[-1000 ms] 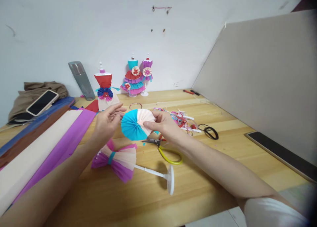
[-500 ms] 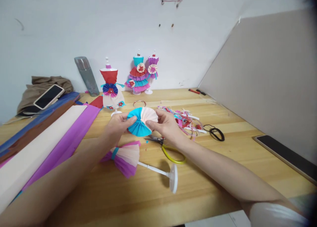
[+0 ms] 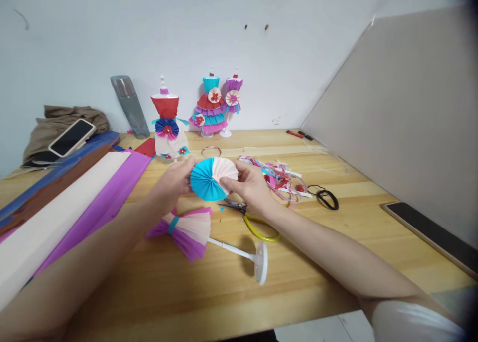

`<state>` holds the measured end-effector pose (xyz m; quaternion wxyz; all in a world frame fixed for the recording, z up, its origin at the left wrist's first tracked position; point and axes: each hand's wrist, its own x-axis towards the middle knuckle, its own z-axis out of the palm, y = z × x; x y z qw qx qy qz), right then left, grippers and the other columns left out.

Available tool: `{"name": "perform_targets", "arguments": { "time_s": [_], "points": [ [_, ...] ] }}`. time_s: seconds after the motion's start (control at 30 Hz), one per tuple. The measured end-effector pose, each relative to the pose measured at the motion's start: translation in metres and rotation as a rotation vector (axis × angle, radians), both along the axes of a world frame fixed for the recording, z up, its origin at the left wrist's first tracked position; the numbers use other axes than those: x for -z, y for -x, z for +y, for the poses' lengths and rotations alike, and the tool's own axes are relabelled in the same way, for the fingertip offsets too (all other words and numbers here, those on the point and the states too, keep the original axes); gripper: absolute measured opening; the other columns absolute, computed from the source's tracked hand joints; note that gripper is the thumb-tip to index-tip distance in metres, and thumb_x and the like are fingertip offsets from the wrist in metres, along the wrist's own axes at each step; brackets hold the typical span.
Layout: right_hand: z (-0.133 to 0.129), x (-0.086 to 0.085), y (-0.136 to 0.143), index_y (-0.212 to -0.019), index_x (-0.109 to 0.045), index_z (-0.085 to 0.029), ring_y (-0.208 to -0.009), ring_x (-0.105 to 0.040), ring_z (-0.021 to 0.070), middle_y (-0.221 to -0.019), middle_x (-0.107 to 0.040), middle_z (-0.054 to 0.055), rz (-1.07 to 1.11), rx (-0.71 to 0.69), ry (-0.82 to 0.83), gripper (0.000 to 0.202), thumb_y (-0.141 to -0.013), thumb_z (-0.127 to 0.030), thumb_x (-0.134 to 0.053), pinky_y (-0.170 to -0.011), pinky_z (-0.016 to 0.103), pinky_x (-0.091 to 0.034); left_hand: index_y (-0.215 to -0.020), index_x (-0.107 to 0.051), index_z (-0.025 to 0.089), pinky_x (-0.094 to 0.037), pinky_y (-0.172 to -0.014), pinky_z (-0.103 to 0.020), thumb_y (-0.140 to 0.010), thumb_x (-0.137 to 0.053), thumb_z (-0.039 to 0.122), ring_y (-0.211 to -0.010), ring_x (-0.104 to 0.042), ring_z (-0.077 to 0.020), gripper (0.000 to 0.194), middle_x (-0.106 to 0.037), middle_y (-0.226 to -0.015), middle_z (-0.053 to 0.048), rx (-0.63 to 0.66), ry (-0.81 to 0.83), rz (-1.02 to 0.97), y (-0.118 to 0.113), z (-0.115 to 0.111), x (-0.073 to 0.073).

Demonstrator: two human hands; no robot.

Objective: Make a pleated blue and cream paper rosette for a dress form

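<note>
A pleated paper rosette [image 3: 205,179], blue on the left and pale pink on the right, is held up over the table. My right hand [image 3: 251,186] pinches its pink side, thumb in front near the centre. At the blue edge is my left hand [image 3: 178,178], its fingertips partly hidden behind the rosette. Below lies a toppled mannequin in a purple and cream paper dress [image 3: 192,232] with a blue band, its white stand [image 3: 261,263] pointing right. Scissors with yellow handles [image 3: 257,228] rest under my right hand.
Three dressed mannequins [image 3: 165,113] stand at the back beside a grey bottle [image 3: 130,108]. Crepe paper strips [image 3: 74,207] and a phone [image 3: 72,137] are on the left. Paper scraps [image 3: 280,178], a black hair tie [image 3: 327,199] and a dark tablet-like slab [image 3: 429,232] are on the right.
My left thumb has come off the front of the rosette, and that hand has shifted slightly left and back. More of the blue side shows. The view has shifted a little.
</note>
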<state>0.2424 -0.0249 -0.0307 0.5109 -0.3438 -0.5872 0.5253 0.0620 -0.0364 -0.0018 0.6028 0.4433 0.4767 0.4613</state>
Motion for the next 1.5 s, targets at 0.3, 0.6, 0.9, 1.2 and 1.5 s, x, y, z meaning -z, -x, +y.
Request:
{"name": "perform_targets", "arguments": {
  "time_s": [0.3, 0.6, 0.9, 1.2, 1.5],
  "points": [
    [-0.004, -0.004, -0.001, -0.088, -0.072, -0.014, -0.065, -0.066, 0.0137, -0.078, -0.073, 0.003, 0.013, -0.426, 0.444, 0.034, -0.061, -0.032, -0.083, -0.066, 0.027, -0.053, -0.076, -0.07, 0.01, -0.056, -0.072, -0.032, -0.103, -0.028, 0.029, -0.074, -0.072, -0.0195, 0.054, -0.075, -0.077, -0.011, -0.117, -0.236, 0.056, 0.04, -0.008, -0.061],
    [0.009, -0.002, 0.047, -0.081, -0.069, -0.013, -0.06, -0.056, 0.0094, -0.069, -0.064, -0.003, -0.4, -0.814, 0.151, 0.017, -0.069, -0.024, -0.075, -0.056, 0.02, -0.043, -0.071, -0.07, 0.009, -0.055, -0.06, -0.026, -0.104, -0.019, 0.023, -0.067, -0.073, -0.0178, 0.063, -0.074, -0.068, -0.01, -0.114, -0.375, 0.062, 0.052, -0.025, -0.084],
    [0.013, -0.003, 0.053, -0.075, -0.066, -0.013, -0.056, -0.049, 0.0068, -0.062, -0.057, -0.005, -0.445, -0.861, 0.125, 0.014, -0.07, -0.025, -0.072, -0.051, 0.018, -0.038, -0.071, -0.073, 0.011, -0.056, -0.068, -0.034, -0.098, -0.044, 0.036, -0.072, -0.073, -0.0232, 0.047, -0.074, -0.07, -0.008, -0.044, -0.381, 0.204, 0.052, -0.023, -0.075],
    [0.01, 0.001, 0.047, -0.076, -0.066, -0.013, -0.057, -0.055, 0.0093, -0.065, -0.064, -0.002, -0.366, -0.825, 0.248, 0.026, -0.068, -0.034, -0.079, -0.055, 0.021, -0.044, -0.072, -0.07, 0.011, -0.056, -0.075, -0.032, -0.091, -0.059, 0.043, -0.098, -0.071, -0.0308, 0.039, -0.075, -0.074, -0.007, -0.072, -0.238, 0.126, 0.052, -0.022, -0.073],
    [-0.004, -0.009, 0.042, -0.1, -0.068, -0.014, -0.073, -0.064, 0.0145, -0.086, -0.071, 0.003, -0.41, -0.818, 0.263, 0.028, -0.08, -0.033, -0.07, -0.068, 0.026, -0.049, -0.072, -0.069, 0.012, -0.058, -0.068, -0.032, -0.093, -0.053, 0.042, -0.1, -0.071, -0.0325, 0.04, -0.075, -0.079, -0.006, -0.049, -0.207, 0.195, 0.048, -0.019, -0.072]
  ]
}}
